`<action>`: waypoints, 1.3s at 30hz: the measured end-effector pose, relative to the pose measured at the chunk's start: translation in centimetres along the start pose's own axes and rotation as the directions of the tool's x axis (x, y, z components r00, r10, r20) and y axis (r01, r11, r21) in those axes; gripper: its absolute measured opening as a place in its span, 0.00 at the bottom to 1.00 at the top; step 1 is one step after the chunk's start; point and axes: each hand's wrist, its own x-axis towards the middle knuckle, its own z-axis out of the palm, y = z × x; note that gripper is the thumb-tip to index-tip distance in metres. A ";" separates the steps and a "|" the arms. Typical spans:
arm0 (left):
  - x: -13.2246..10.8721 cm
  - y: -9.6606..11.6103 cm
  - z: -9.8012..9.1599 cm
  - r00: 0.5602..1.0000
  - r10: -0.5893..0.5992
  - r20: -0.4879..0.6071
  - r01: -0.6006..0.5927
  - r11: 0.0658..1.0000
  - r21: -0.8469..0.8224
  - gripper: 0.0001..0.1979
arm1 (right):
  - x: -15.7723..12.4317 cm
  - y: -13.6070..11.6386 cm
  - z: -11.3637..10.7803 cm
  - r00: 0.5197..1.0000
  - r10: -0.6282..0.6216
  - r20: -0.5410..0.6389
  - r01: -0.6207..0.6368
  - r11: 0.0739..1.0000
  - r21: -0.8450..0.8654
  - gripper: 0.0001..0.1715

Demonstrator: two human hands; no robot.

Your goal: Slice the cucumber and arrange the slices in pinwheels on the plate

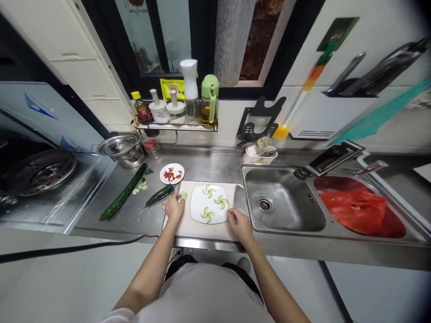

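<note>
A white square plate (198,204) lies on a pale cutting board (202,231), with three pinwheels of green cucumber slices (208,215) on it. My left hand (173,208) rests at the board's left side, its fingers apart beside a small group of cucumber slices (183,195). At the plate's right edge is my right hand (239,223), fingers curled together; whatever they hold, if anything, is too small to tell. A cut cucumber piece (159,195) lies left of the board, and a long cucumber (124,193) farther left.
A small dish (172,173) of red pieces sits behind the board. Steel sinks (286,197) with a faucet (328,160) are at the right. A lidded pot (123,150) and a bottle rack (178,127) stand behind. A black pan (40,170) is far left.
</note>
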 end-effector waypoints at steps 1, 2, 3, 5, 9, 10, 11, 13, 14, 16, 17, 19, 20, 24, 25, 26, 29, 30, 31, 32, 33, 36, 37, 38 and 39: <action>0.0 0.0 0.0 1.000 -0.001 -0.004 0.000 0.999 -0.033 0.09 | 0.0 -0.2 0.1 1.000 -0.005 0.002 0.005 1.000 0.003 0.17; -0.1 0.0 -0.1 1.000 -0.004 -0.008 0.003 0.997 -0.071 0.08 | 0.1 -0.3 0.1 1.000 -0.010 0.005 0.010 1.000 0.005 0.17; -0.1 0.0 -0.1 1.000 -0.009 -0.009 0.008 0.994 -0.111 0.08 | 0.1 -0.5 0.2 1.000 -0.016 0.009 0.016 1.000 0.008 0.17; -0.1 -0.2 -0.2 1.000 -0.022 -0.007 0.020 0.980 -0.200 0.07 | 0.3 -0.9 0.3 1.000 -0.023 0.013 0.022 1.000 0.013 0.17; 0.0 -0.3 -0.9 1.000 0.011 0.011 -0.004 0.885 -0.465 0.07 | 1.1 -2.0 0.3 0.999 -0.038 0.009 0.038 0.998 0.047 0.16; 0.1 -0.2 -1.2 0.999 0.045 0.027 -0.022 0.829 -0.559 0.08 | 1.4 -2.4 0.3 0.999 -0.048 0.005 0.047 0.997 0.064 0.15; 0.1 0.0 -1.6 0.994 0.095 0.050 -0.039 0.757 -0.652 0.10 | 1.7 -2.8 0.2 0.998 -0.061 -0.002 0.061 0.994 0.086 0.14; -0.1 0.6 -2.6 0.969 0.222 0.107 -0.051 0.606 -0.794 0.14 | 2.5 -3.9 0.1 0.995 -0.103 -0.015 0.104 0.985 0.139 0.13; -0.3 0.9 -3.2 0.949 0.285 0.133 -0.050 0.556 -0.830 0.15 | 2.9 -4.6 -0.1 0.992 -0.126 -0.021 0.128 0.978 0.166 0.13; -0.9 1.8 -4.5 0.901 0.395 0.180 -0.054 0.514 -0.856 0.17 | 3.8 -5.9 -0.3 0.985 -0.170 -0.021 0.170 0.962 0.211 0.12; -1.2 2.2 -5.1 0.877 0.438 0.196 -0.057 0.501 -0.864 0.18 | 4.2 -6.6 -0.5 0.979 -0.202 -0.015 0.200 0.952 0.229 0.11; -1.9 3.0 -6.4 0.836 0.500 0.227 -0.061 0.496 -0.866 0.19 | 4.9 -7.9 -0.7 0.964 -0.266 0.006 0.256 0.932 0.258 0.10; -2.2 3.4 -6.9 0.816 0.527 0.236 -0.072 0.499 -0.864 0.19 | 5.2 -8.4 -0.8 0.955 -0.295 0.015 0.280 0.920 0.275 0.10; -3.3 4.6 -8.5 0.752 0.614 0.239 -0.128 0.493 -0.861 0.19 | 6.0 -9.8 -1.0 0.915 -0.403 0.026 0.373 0.868 0.327 0.10; -3.4 4.8 -8.7 0.742 0.625 0.240 -0.136 0.492 -0.860 0.19 | 6.0 -9.9 -0.9 0.905 -0.425 0.032 0.391 0.858 0.333 0.10; -3.6 4.9 -8.9 0.735 0.633 0.243 -0.141 0.493 -0.859 0.19 | 6.1 -10.0 -0.9 0.896 -0.442 0.038 0.405 0.850 0.336 0.10; -3.8 5.1 -9.1 0.723 0.644 0.252 -0.152 0.503 -0.851 0.19 | 6.1 -9.9 -0.7 0.879 -0.474 0.050 0.432 0.836 0.339 0.08; -3.9 5.1 -9.1 0.721 0.645 0.254 -0.153 0.505 -0.849 0.20 | 6.1 -9.9 -0.6 0.875 -0.481 0.051 0.438 0.832 0.340 0.08; -3.9 5.1 -9.1 0.719 0.646 0.257 -0.152 0.507 -0.848 0.20 | 6.1 -9.8 -0.5 0.872 -0.487 0.052 0.443 0.829 0.343 0.07; -4.0 5.2 -9.0 0.718 0.646 0.260 -0.150 0.508 -0.848 0.20 | 6.1 -9.8 -0.5 0.869 -0.491 0.054 0.445 0.826 0.346 0.06; -4.0 5.2 -9.0 0.716 0.647 0.263 -0.147 0.508 -0.849 0.20 | 6.1 -9.7 -0.4 0.868 -0.492 0.058 0.445 0.825 0.348 0.05; -4.0 5.2 -8.7 0.707 0.654 0.269 -0.140 0.502 -0.853 0.20 | 6.0 -9.6 -0.4 0.870 -0.487 0.071 0.435 0.829 0.351 0.04; -4.0 5.2 -8.6 0.706 0.656 0.269 -0.139 0.500 -0.855 0.20 | 6.0 -9.6 -0.4 0.871 -0.485 0.072 0.434 0.831 0.349 0.04; -3.9 5.2 -8.5 0.710 0.652 0.265 -0.138 0.499 -0.856 0.21 | 6.0 -9.6 -0.5 0.872 -0.484 0.071 0.434 0.833 0.344 0.04; -3.9 5.2 -8.3 0.725 0.639 0.258 -0.134 0.498 -0.856 0.21 | 6.0 -9.6 -0.6 0.873 -0.483 0.068 0.436 0.835 0.336 0.04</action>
